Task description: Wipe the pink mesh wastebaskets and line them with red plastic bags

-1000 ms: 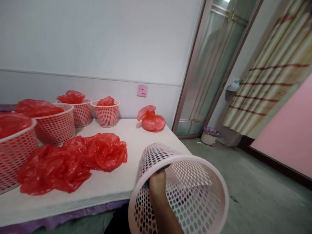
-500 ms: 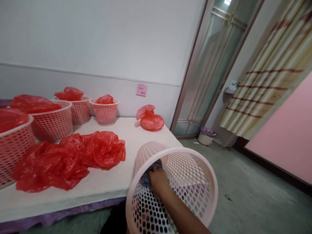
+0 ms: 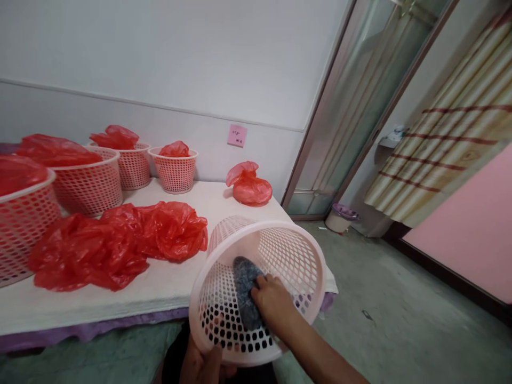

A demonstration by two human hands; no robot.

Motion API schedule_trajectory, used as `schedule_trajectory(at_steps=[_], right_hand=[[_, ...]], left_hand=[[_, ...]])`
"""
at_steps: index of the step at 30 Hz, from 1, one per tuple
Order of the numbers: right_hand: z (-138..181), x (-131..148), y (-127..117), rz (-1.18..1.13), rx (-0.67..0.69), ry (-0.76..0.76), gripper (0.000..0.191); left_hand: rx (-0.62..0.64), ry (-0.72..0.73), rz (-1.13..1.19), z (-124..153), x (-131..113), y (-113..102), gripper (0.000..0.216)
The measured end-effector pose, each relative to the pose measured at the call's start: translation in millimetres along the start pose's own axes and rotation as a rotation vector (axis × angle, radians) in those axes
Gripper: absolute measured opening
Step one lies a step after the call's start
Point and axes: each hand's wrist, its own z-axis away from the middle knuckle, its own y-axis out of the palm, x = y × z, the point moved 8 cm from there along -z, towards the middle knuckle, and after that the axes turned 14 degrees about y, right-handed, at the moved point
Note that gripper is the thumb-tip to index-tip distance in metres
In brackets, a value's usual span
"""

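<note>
A pink perforated plastic basket (image 3: 224, 250) is tilted on its side in front of me, its mouth facing me. My right hand (image 3: 274, 301) reaches inside it and presses a grey cloth (image 3: 242, 285) against the inner wall, fingers closed on the cloth. My left hand (image 3: 202, 364) holds the basket from below at its lower rim, thumb over the edge. The basket hangs just off the near right corner of the white-topped table (image 3: 168, 285).
Crumpled red plastic bags (image 3: 116, 242) lie on the table. Several pink baskets lined with red bags (image 3: 86, 173) stand along the left and back. A knotted red bag (image 3: 250, 186) sits at the far corner. A glass door, striped curtain and small bin (image 3: 340, 218) are to the right.
The basket has tipped and moved left and lower, so its mouth faces me more. My right hand slid deeper along the wall with the cloth. My left hand came into view under the rim.
</note>
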Motion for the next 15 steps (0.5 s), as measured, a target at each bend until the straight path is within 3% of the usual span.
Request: schedule_trajectory(at_steps=[3, 9, 15], right_hand=[[8.9, -11.1, -5.6, 0.040, -0.016, 0.042, 0.018], [45.1, 18.3, -5.3, 0.041, 0.053, -0.133, 0.007], [45.0, -8.3, -19.5, 0.129, -0.111, -0.045, 0.009]], left_hand=[[-0.012, -0.005, 0.032, -2.4, -3.4, -2.9, 0.059], [-0.055, 0.009, 0.116, -9.4, -14.6, -12.4, 0.048], [-0.146, 0.054, 0.069, -9.1, -25.2, -22.1, 0.051]])
